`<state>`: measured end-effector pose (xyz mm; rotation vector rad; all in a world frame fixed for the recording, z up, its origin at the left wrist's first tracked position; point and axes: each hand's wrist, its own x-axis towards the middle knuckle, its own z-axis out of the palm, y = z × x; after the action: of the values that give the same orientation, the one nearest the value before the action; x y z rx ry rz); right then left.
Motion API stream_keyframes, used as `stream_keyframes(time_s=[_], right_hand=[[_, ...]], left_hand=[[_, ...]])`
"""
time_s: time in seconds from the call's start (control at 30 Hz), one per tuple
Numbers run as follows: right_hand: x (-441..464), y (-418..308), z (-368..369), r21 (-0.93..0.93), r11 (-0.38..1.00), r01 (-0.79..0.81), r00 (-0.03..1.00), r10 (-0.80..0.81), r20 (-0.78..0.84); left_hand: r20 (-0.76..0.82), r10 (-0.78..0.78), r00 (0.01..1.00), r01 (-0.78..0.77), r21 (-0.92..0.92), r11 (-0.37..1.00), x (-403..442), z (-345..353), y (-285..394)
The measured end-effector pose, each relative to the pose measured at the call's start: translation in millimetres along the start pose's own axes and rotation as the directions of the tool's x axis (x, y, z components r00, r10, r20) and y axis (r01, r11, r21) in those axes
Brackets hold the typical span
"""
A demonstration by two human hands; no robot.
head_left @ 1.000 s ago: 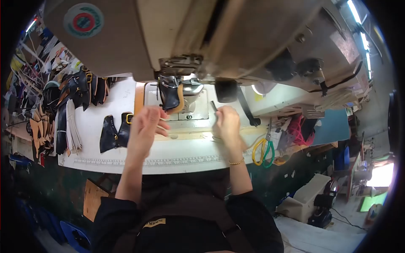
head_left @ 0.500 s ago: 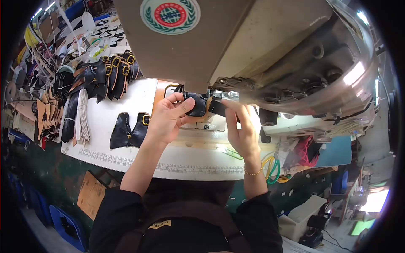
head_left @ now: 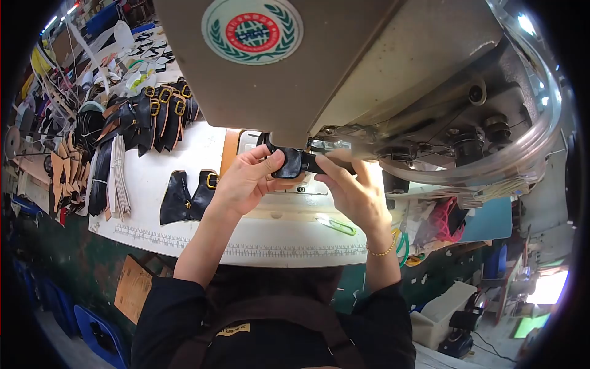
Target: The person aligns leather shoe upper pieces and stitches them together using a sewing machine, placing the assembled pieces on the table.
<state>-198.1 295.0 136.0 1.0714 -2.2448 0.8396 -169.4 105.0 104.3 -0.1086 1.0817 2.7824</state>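
Under the head of a sewing machine (head_left: 276, 80), my left hand (head_left: 249, 178) pinches a black leather piece (head_left: 287, 165) between thumb and fingers. My right hand (head_left: 356, 190) is on the other side, its fingers closed on a dark strap (head_left: 312, 163) that meets the right edge of the leather piece. The machine head hides the needle area. Left of my left hand, a black leather piece with a gold buckle (head_left: 184, 197) lies flat on the white table (head_left: 147, 227).
Buckled black straps (head_left: 163, 117) are piled at the left, beside a bundle of pale strips (head_left: 118, 178). A green thread snipper (head_left: 342, 226) lies near the ruler markings (head_left: 276, 249). Scissors handles (head_left: 402, 247) show beyond my right wrist. Pink mesh (head_left: 447, 221) is at the right.
Since the earliest frame, my left hand has taken hold of the black leather piece, and my right hand has brought the dark strap to it. The camera view has shifted.
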Motion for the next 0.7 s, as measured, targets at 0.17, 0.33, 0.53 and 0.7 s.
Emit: stream_keyframes(time_s=[0.17, 0.33, 0.53, 0.7], right_hand=[[1.9, 12.6, 4.0, -0.052, 0.983, 0.177, 0.984, -0.178, -0.013], [1.5, 12.2, 11.9, -0.023, 0.99, 0.14, 0.989, -0.141, -0.05], [4.3, 5.0, 9.4, -0.106, 0.979, 0.174, 0.981, -0.181, -0.064], [-11.3, 33.9, 30.6, -0.22, 0.946, 0.24, 0.963, -0.26, -0.07]], left_hand=[[0.059, -0.069, 0.996, 0.073, -0.073, 0.995, 1.1, -4.2, -0.8], [0.016, -0.06, 0.998, 0.061, -0.052, 0.997, -0.1, -1.2, -0.1], [0.002, 0.101, 0.995, -0.1, 0.174, 0.98, -1.2, 8.9, 3.9], [-0.029, 0.016, 0.999, -0.006, 0.313, 0.95, -3.6, 9.2, 14.2]])
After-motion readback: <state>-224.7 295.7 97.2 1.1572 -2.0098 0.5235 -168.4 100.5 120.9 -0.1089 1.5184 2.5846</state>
